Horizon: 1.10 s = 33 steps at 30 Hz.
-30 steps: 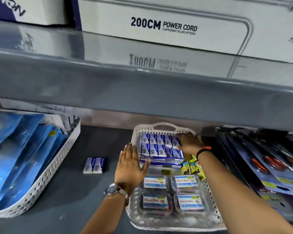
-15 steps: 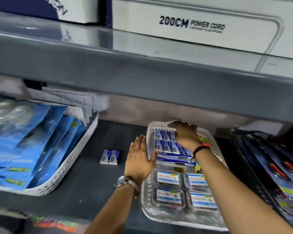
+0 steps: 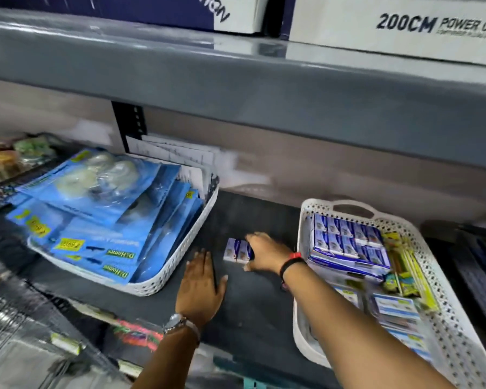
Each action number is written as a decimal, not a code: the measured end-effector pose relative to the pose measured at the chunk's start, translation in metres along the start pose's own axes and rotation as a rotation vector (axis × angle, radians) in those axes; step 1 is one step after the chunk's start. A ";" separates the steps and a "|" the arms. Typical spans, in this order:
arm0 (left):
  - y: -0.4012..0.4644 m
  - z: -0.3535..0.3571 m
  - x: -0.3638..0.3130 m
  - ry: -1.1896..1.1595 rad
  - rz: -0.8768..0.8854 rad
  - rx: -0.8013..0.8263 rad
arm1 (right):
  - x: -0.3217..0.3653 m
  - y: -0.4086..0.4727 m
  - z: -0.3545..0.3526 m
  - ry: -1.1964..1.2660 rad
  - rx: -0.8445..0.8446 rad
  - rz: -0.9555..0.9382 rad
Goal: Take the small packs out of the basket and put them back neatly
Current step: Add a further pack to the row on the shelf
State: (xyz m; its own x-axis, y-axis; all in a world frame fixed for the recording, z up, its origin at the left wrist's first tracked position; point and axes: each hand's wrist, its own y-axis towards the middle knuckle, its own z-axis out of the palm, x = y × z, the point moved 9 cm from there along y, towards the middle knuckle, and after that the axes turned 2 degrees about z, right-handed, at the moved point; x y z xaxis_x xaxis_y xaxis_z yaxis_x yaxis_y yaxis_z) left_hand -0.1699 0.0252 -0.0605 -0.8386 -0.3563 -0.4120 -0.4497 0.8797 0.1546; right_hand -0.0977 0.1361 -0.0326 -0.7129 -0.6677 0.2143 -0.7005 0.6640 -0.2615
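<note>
A white perforated basket [image 3: 448, 313] stands on the right of the dark shelf. Rows of small blue-and-white packs [image 3: 347, 235] lie neatly at its far end, on top of a flat blue box. A pair of the same small packs [image 3: 234, 249] lies on the shelf left of the basket. My right hand [image 3: 267, 252] reaches across to that pair, with fingers over its right end and thumb below it. My left hand [image 3: 201, 283] rests flat, palm down, on the shelf just in front of the pair and holds nothing.
The basket's near half holds clear tubs with blue labels [image 3: 394, 306] and yellow-green packets [image 3: 404, 265]. A second white basket [image 3: 180, 262] full of blue hanging packs stands on the left. A grey upper shelf [image 3: 236, 80] overhangs closely, carrying white boxes [image 3: 404, 23].
My right hand left the far end of the basket and moved left onto the loose pair of packs on the shelf. My left hand came off the basket's side onto the shelf. The view swung left.
</note>
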 end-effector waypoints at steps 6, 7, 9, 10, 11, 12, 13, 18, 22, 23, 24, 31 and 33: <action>0.002 0.004 0.004 -0.006 -0.022 0.021 | -0.002 -0.001 -0.004 -0.034 -0.108 0.013; 0.000 0.003 0.002 -0.006 -0.015 0.023 | -0.002 -0.003 -0.007 -0.044 -0.130 0.007; -0.001 -0.003 0.000 -0.008 -0.002 0.010 | 0.001 -0.007 -0.020 -0.062 -0.179 -0.019; 0.001 -0.007 -0.007 -0.015 0.015 -0.007 | -0.001 -0.011 -0.031 -0.071 -0.215 -0.025; 0.004 -0.013 -0.011 -0.023 0.035 -0.027 | -0.002 -0.014 -0.043 -0.076 -0.253 -0.027; 0.008 -0.018 -0.023 -0.032 0.064 -0.041 | -0.010 -0.021 -0.058 -0.077 -0.297 -0.014; 0.013 -0.022 -0.035 -0.040 0.090 -0.048 | -0.021 -0.027 -0.073 -0.078 -0.334 0.004; 0.030 -0.022 -0.115 -0.168 0.183 0.005 | -0.113 -0.074 -0.115 -0.062 -0.373 0.174; 0.030 0.008 -0.168 -0.280 0.224 0.139 | -0.186 -0.115 -0.103 -0.006 -0.289 0.347; 0.030 0.014 -0.176 -0.304 0.220 0.166 | -0.196 -0.121 -0.098 -0.003 -0.279 0.372; 0.029 0.018 -0.179 -0.318 0.205 0.184 | -0.201 -0.124 -0.091 0.014 -0.266 0.382; 0.028 0.034 -0.184 -0.174 0.241 0.198 | -0.214 -0.122 -0.065 0.191 -0.221 0.389; 0.028 0.034 -0.184 -0.154 0.259 0.186 | -0.213 -0.119 -0.061 0.206 -0.188 0.382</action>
State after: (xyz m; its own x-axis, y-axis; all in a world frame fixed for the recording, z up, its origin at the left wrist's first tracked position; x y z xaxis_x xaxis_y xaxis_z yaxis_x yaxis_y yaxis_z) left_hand -0.0177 0.1262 -0.0113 -0.8547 -0.0744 -0.5137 -0.1522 0.9821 0.1111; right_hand 0.1358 0.2199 0.0107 -0.8988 -0.2960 0.3233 -0.3674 0.9110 -0.1872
